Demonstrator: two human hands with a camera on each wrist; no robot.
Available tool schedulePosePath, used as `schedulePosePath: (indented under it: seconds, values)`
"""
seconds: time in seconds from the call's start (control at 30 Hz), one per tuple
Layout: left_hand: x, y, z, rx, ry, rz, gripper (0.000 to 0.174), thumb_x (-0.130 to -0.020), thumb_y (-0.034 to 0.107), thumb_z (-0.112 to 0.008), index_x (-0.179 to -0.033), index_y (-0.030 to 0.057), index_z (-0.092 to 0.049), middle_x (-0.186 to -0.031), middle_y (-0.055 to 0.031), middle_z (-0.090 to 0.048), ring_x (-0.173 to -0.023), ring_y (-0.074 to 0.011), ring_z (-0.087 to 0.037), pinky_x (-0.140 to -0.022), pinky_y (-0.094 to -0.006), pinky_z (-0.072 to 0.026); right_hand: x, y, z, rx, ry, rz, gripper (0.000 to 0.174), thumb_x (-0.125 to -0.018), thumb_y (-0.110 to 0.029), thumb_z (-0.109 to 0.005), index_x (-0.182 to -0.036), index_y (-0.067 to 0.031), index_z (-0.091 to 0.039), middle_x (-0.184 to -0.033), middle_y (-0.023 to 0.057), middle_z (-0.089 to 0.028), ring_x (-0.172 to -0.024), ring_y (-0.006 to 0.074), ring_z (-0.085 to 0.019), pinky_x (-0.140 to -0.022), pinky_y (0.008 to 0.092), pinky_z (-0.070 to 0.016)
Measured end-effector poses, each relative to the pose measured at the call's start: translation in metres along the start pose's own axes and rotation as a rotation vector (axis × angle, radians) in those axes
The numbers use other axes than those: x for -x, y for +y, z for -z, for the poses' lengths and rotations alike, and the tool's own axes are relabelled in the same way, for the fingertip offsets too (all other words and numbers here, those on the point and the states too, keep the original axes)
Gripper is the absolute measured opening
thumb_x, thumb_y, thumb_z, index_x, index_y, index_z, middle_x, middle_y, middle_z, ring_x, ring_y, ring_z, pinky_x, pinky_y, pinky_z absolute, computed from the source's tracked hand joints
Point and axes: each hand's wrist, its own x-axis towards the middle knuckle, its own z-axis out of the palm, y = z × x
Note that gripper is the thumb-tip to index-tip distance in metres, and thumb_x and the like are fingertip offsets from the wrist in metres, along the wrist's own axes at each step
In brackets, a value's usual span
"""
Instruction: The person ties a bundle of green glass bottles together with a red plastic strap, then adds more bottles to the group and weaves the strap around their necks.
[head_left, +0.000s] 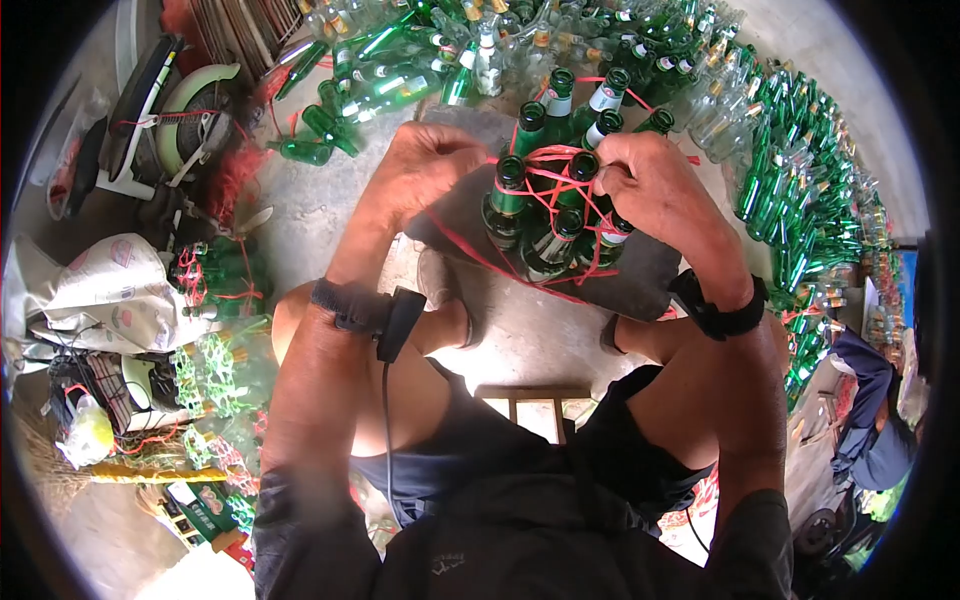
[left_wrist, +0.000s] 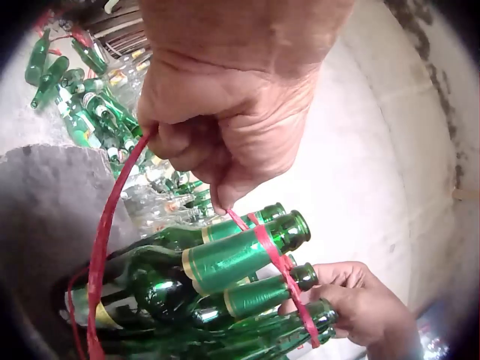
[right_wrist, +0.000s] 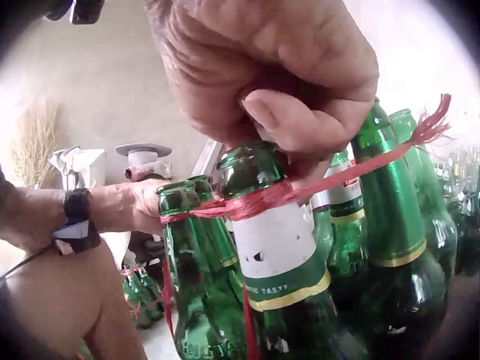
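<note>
A cluster of green glass beer bottles (head_left: 545, 250) stands upright on a dark flat slab (head_left: 640, 270). Red plastic twine (head_left: 468, 248) crosses between their necks and circles the cluster lower down. To the left of the bottles, my left hand (head_left: 425, 170) pinches the twine in curled fingers; a strand (left_wrist: 102, 240) runs down from it in the left wrist view. My right hand (head_left: 655, 180) curls its fingers at the neck of a white-labelled bottle (right_wrist: 274, 247), its thumb just above the mouth. A frayed twine end (right_wrist: 433, 124) sticks out past that bottle.
Heaps of loose green and clear bottles (head_left: 780, 200) curve around the back and right. Tied bottle bundles (head_left: 215, 280), a white sack (head_left: 110, 290) and a wheeled machine (head_left: 190, 120) stand on the left. Under the seated person's lap shows a wooden stool (head_left: 530, 405). Another person (head_left: 870, 420) appears at far right.
</note>
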Motion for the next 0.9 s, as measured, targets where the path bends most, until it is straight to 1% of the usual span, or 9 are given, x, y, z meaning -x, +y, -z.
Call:
schedulePosePath:
  seconds: [0.3,0.37,0.4,0.47,0.6,0.67,0.8,0.83,0.9]
  values:
    - [0.008,0.007,0.007,-0.067,-0.068,-0.059,0.017,-0.089,0.013,-0.079,-0.101,0.0011,-0.078,-0.090,-0.0014,-0.075,-0.082,-0.0082,-0.064,-0.077,-0.0263,-0.0528,0.004,0.002,-0.003,0.030,0.074,0.101,0.006,-0.079,-0.002,-0.059,-0.075,0.0029,-0.060,-0.072,0.0268,-0.060,-0.072,0.0491,-0.062,-0.064,0.0517,-0.0488]
    - [0.007,0.002,0.006,-0.118,-0.076,-0.092,0.017,-0.089,0.013,-0.079,-0.101,0.0007,-0.078,-0.090,-0.0012,-0.075,-0.082,-0.0078,-0.063,-0.076,-0.0259,-0.0524,0.006,-0.002,0.000,0.058,0.008,0.069,0.005,-0.084,0.006,-0.053,-0.079,0.0040,-0.055,-0.064,0.0221,-0.050,-0.056,0.0257,-0.047,-0.054,0.0424,-0.0405]
    - [0.007,0.002,0.005,-0.118,-0.063,-0.113,0.016,-0.089,0.014,-0.078,-0.099,0.0011,-0.078,-0.085,-0.0020,-0.074,-0.079,-0.0080,-0.062,-0.074,-0.0270,-0.0520,0.006,-0.002,-0.001,0.055,0.015,0.064,0.005,-0.084,0.006,-0.053,-0.079,0.0040,-0.055,-0.064,0.0221,-0.050,-0.056,0.0257,-0.047,-0.054,0.0424,-0.0405]
    - [0.007,0.002,0.002,-0.114,-0.039,-0.155,0.015,-0.088,0.015,-0.075,-0.095,0.0020,-0.078,-0.077,-0.0036,-0.072,-0.074,-0.0084,-0.060,-0.069,-0.0290,-0.0511,0.008,-0.003,-0.001,-0.008,0.005,0.060,0.006,-0.085,0.003,-0.053,-0.079,0.0037,-0.052,-0.062,0.0202,-0.044,-0.056,0.0247,-0.038,-0.054,0.0427,-0.0374]
    - [0.005,0.005,0.000,-0.197,-0.058,-0.167,0.016,-0.089,0.013,-0.070,-0.096,0.0000,-0.075,-0.077,-0.0062,-0.070,-0.073,-0.0121,-0.060,-0.070,-0.0311,-0.0504,0.010,-0.011,0.006,0.023,-0.045,0.009,0.008,-0.087,0.000,-0.054,-0.080,0.0032,-0.051,-0.062,0.0203,-0.043,-0.057,0.0246,-0.040,-0.055,0.0423,-0.0379]
    - [0.007,0.008,-0.001,-0.240,-0.077,-0.172,0.016,-0.089,0.012,-0.068,-0.097,-0.0004,-0.074,-0.078,-0.0067,-0.069,-0.073,-0.0131,-0.059,-0.070,-0.0317,-0.0498,0.011,-0.023,0.013,0.066,-0.096,-0.062,0.012,-0.083,-0.007,-0.058,-0.082,0.0044,-0.062,-0.082,0.0284,-0.064,-0.084,0.0476,-0.065,-0.075,0.0536,-0.0516]
    - [0.011,0.019,-0.001,-0.279,-0.112,-0.138,0.017,-0.090,0.012,-0.064,-0.098,-0.0016,-0.071,-0.080,-0.0083,-0.067,-0.075,-0.0150,-0.057,-0.071,-0.0325,-0.0480,0.012,-0.022,0.011,0.073,-0.109,-0.066,0.014,-0.084,-0.008,-0.058,-0.088,0.0047,-0.062,-0.085,0.0276,-0.066,-0.088,0.0471,-0.065,-0.077,0.0537,-0.0517]
    - [0.011,0.018,-0.001,-0.284,-0.114,-0.138,0.017,-0.090,0.012,-0.064,-0.098,-0.0016,-0.071,-0.080,-0.0083,-0.067,-0.075,-0.0150,-0.057,-0.071,-0.0325,-0.0480,0.014,-0.019,0.007,0.067,-0.058,-0.025,0.015,-0.085,-0.009,-0.059,-0.092,0.0035,-0.062,-0.085,0.0270,-0.066,-0.087,0.0468,-0.065,-0.077,0.0533,-0.0520]
    - [0.011,0.014,0.000,-0.212,-0.120,-0.130,0.016,-0.092,0.012,-0.064,-0.097,-0.0009,-0.071,-0.079,-0.0041,-0.065,-0.076,-0.0124,-0.055,-0.070,-0.0304,-0.0459,0.015,-0.019,0.005,0.056,-0.001,0.014,0.017,-0.085,-0.010,-0.059,-0.096,0.0024,-0.063,-0.084,0.0263,-0.066,-0.086,0.0464,-0.066,-0.076,0.0528,-0.0522]
